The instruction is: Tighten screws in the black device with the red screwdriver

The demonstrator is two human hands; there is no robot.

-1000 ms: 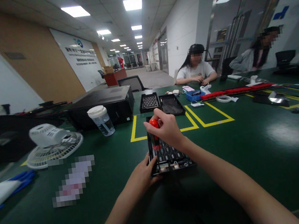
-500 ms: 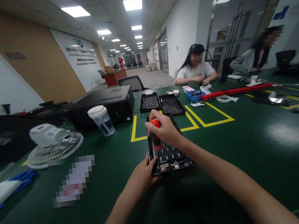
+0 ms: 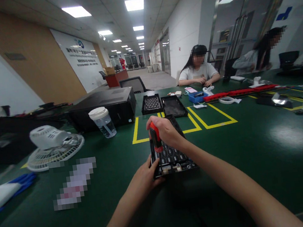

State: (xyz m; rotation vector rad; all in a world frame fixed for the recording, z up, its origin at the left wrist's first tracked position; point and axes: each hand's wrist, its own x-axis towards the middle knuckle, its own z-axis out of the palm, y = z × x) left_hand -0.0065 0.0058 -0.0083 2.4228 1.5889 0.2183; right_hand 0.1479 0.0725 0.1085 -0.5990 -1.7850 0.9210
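A shallow black casing (image 3: pixel 175 155) with rows of dark rounded shapes inside lies on the green table in front of me. My left hand (image 3: pixel 145 174) grips its near left corner, thumb over the rim and fingers underneath. Wrapped around the red-and-black handle of a screwdriver (image 3: pixel 156 140) is my right hand (image 3: pixel 166 131). The screwdriver stands nearly upright over the casing's left side, its handle tilted a little. Small metal parts (image 3: pixel 178 167) show along the casing's near edge. I cannot make out the tip of the screwdriver.
Beyond the casing are a similar black tray (image 3: pixel 151 103) and a black cover (image 3: pixel 175 106). A lidded water cup (image 3: pixel 103 123), a large black box (image 3: pixel 102 105) and a white fan (image 3: pixel 55 146) stand left. A blue bin (image 3: pixel 197 97) is back right; a person (image 3: pixel 198 70) sits opposite.
My right hand has turned around the screwdriver handle, with the knuckles rolled over and the handle leaning slightly left. My left hand and the casing stay in place.
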